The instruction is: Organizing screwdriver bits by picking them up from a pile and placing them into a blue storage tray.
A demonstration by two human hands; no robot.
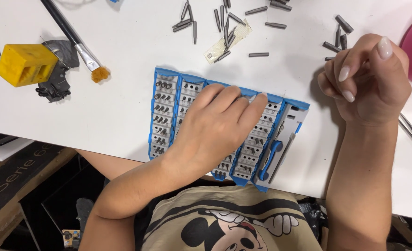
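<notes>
Two hands in play: left hand [220, 123] lies flat, fingers spread, across the middle rows of the blue and grey bit holder [224, 125], pressing it down on the white table [122, 107], not clenched round anything I can see. Right hand [366, 76] is raised off the table to the right of the holder, fingers curled in toward the thumb; it looks like a pinch on something small, but I cannot tell whether a bit is actually in it. Holder sits at the near table edge, its near end just over the lip. Left rows are partly filled, sockets under the palm are hidden. Blue-handled driver [272, 160] is clipped in the rightmost bay. Loose bits [224, 23] are scattered beyond the holder, with a smaller cluster [338, 37] just past the right hand. To seat bits well, I'd keep the left palm as a clamp but shift it off the empty sockets so they show, bring each bit in upright, shank first, and press straight down, not at an angle. Holder overhanging the edge could tip under pressure, so pushing it further onto the table looks wise. Yellow block [24, 64] and brush [78, 44] sit far left, well apart.
</notes>
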